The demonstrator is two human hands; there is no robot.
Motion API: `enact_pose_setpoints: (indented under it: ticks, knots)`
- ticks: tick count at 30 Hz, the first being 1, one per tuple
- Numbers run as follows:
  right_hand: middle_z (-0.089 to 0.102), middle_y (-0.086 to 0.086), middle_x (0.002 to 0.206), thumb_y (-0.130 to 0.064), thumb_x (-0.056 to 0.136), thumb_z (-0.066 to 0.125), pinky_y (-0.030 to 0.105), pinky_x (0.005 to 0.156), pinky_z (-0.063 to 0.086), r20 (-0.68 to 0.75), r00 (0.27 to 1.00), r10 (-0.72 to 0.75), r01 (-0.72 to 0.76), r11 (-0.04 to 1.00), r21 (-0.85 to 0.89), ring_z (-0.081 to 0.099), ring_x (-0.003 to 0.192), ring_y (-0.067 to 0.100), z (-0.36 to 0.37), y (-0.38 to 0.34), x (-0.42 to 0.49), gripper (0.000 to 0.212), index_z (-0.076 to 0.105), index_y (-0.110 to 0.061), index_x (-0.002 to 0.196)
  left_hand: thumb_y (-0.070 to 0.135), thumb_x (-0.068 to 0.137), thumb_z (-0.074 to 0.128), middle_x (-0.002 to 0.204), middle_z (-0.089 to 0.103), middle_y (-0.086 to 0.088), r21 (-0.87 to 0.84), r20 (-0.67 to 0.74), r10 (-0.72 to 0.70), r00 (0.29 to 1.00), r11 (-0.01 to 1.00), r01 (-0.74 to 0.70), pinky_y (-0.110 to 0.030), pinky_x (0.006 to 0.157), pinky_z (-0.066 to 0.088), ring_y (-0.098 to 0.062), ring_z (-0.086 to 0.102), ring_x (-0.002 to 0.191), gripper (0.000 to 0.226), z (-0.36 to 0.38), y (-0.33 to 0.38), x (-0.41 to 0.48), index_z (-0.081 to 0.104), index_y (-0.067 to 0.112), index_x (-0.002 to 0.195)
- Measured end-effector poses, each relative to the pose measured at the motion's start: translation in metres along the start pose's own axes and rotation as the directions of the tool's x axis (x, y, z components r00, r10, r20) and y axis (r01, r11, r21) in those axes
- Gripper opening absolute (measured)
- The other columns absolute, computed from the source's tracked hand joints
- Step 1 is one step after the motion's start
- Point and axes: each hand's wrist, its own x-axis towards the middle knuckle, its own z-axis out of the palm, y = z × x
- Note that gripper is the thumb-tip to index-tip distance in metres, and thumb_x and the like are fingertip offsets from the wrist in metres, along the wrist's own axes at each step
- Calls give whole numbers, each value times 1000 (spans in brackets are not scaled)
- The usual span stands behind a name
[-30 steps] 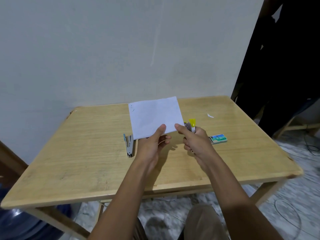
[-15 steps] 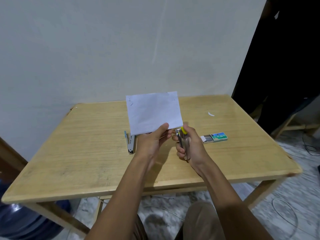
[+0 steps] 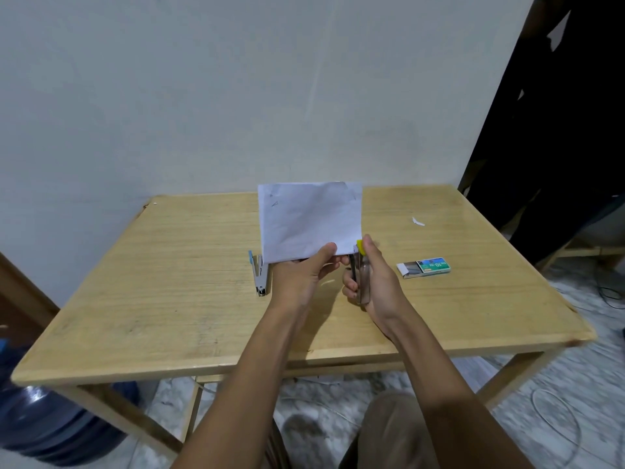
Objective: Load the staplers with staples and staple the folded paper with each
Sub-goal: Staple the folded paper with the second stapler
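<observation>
My left hand (image 3: 302, 277) pinches the lower edge of the folded white paper (image 3: 309, 220) and holds it upright above the table. My right hand (image 3: 375, 279) grips a metal stapler with a yellow tip (image 3: 359, 265), its nose at the paper's lower right corner. A second metal stapler with a blue tip (image 3: 259, 274) lies on the table, left of my left hand and partly behind the paper. A green staple box (image 3: 424, 267), slid partly open, lies to the right of my right hand.
The wooden table (image 3: 169, 299) stands against a pale wall. A small white paper scrap (image 3: 418, 221) lies at the back right. A blue water jug (image 3: 44, 424) sits on the floor at the left. Cables (image 3: 554, 414) run across the tiled floor at the right.
The paper has been raised more upright. My right hand has turned the yellow-tipped stapler so its nose meets the paper's lower right corner.
</observation>
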Motion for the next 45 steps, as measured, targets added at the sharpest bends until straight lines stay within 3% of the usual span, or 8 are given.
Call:
enact_pose_setpoints:
  ticks: [8, 15, 23, 28, 34, 38, 41, 45]
  knots:
    - [53, -1, 70, -40, 102, 48, 21, 41, 30, -88, 994, -63, 65, 998, 25, 41, 49, 10, 4, -1, -1, 28, 52, -13, 93, 5, 84, 74, 109, 71, -25, -49, 23, -19, 1000, 999, 20, -34, 83, 58, -38, 71, 97, 38, 1, 1, -3, 64, -6, 119]
    - [48, -2, 64, -36, 103, 47, 22, 46, 27, -104, 988, -116, 110, 992, -59, 38, 53, 10, 7, -2, -2, 29, 50, -19, 79, 4, 83, 75, 105, 72, -25, -59, 27, -47, 999, 997, 49, -37, 87, 58, -38, 71, 95, 36, -1, 0, -2, 65, -6, 116]
    - [45, -1, 64, -35, 103, 47, 16, 47, 33, -147, 978, -148, 134, 985, -105, 38, 54, 8, 6, 1, 1, 28, 50, -20, 79, 1, 83, 74, 100, 73, -23, -76, 27, -53, 998, 996, 55, -37, 85, 58, -36, 72, 89, 35, 1, -1, -2, 64, -7, 116]
    - [44, 1, 66, -39, 103, 46, 16, 45, 33, -130, 981, -146, 122, 976, -180, 39, 52, 8, 6, -2, -1, 31, 52, -13, 87, 1, 84, 73, 104, 72, -22, -84, 35, -59, 998, 995, 61, -36, 84, 59, -33, 72, 87, 35, 1, 0, -1, 64, -5, 118]
    - [43, -5, 65, -62, 96, 42, 26, 48, 15, -139, 989, 42, -59, 991, -120, 29, 42, 10, -4, -7, -1, 45, 52, -21, 81, 1, 81, 76, 90, 72, -14, -89, -22, -127, 992, 988, 125, -26, 73, 58, -24, 72, 77, 40, 1, 5, 4, 63, -13, 116]
    - [49, -7, 72, -68, 88, 53, 24, 46, 21, -251, 968, 13, -44, 992, -119, 29, 42, 9, -9, -11, -4, 42, 57, -26, 86, 0, 81, 75, 80, 71, -13, -93, -56, -188, 981, 979, 182, -26, 71, 60, -25, 70, 77, 33, 2, 8, 9, 65, -15, 109]
    - [45, -5, 63, -57, 83, 68, 26, 45, 25, -339, 939, -51, -26, 976, -218, 28, 43, 9, -11, -12, -2, 39, 65, -19, 90, -2, 83, 73, 79, 73, -13, -88, -14, -234, 972, 969, 232, -26, 69, 60, -25, 70, 76, 29, 5, 10, 9, 66, -12, 109]
    - [35, -4, 57, -33, 88, 70, 21, 40, 22, -358, 932, -59, -23, 975, -220, 24, 44, 11, -12, -16, 5, 17, 62, -18, 85, 0, 87, 69, 72, 71, -14, -55, 18, -288, 958, 956, 288, -31, 76, 61, -24, 71, 71, 21, 9, 14, 7, 65, -10, 105]
